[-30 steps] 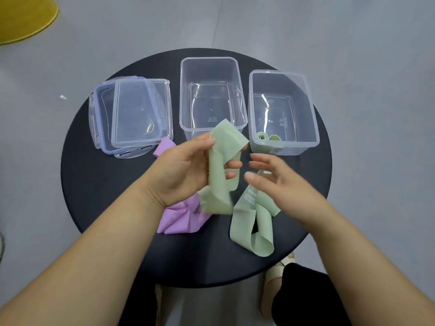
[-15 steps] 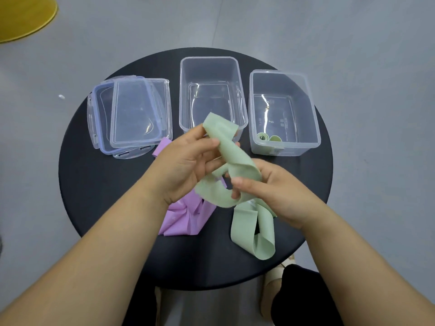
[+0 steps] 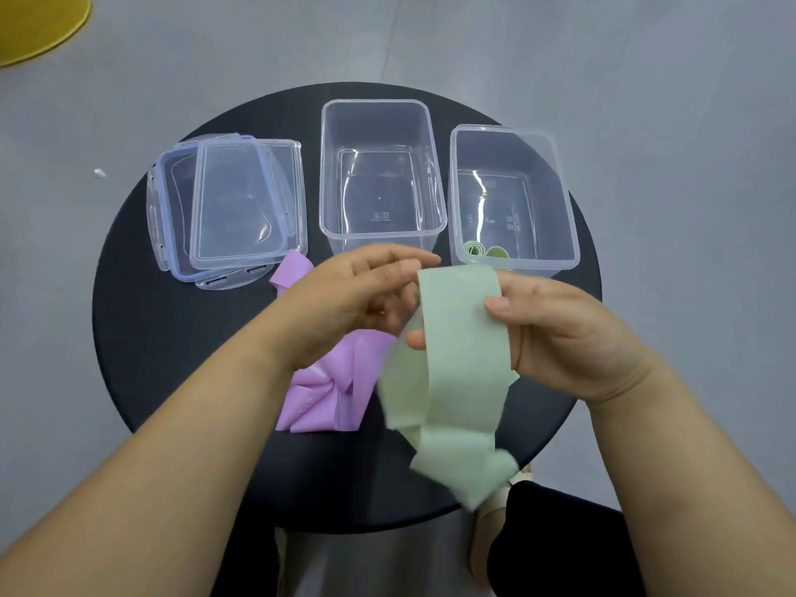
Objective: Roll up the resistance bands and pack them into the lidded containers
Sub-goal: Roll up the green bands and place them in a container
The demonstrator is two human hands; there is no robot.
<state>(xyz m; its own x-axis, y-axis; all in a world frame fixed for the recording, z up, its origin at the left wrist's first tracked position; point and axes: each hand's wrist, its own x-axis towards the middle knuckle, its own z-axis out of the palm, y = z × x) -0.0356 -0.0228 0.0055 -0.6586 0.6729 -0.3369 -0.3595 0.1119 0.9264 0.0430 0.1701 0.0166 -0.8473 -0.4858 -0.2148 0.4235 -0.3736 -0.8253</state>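
While both hands worked above the round black worktop (image 3: 172, 338), two clear lids (image 3: 241, 209) lay stacked and slightly askew at its left. Just below them a crumpled purple band (image 3: 327, 398) lay on the worktop, partly hidden under the left hand (image 3: 344, 303). That hand hovered at centre frame with its fingers (image 3: 400, 269) curled beside the upper left edge of a green band (image 3: 461, 359); whether they pinched the band could not be told. Behind the hand, at the top middle of the worktop, stood a clear container (image 3: 379, 103), open and with nothing in it. The green band was held up in front of it as a wide loop, its lower folds hanging blurred over the near edge of the worktop. The right hand (image 3: 568, 338) pinched the band's right side, thumb (image 3: 499, 301) pressed on the front and the other fingers curled behind it. At the right of the worktop stood a second open container (image 3: 560, 200), with a rolled green band (image 3: 474, 249) lying in its near left corner.
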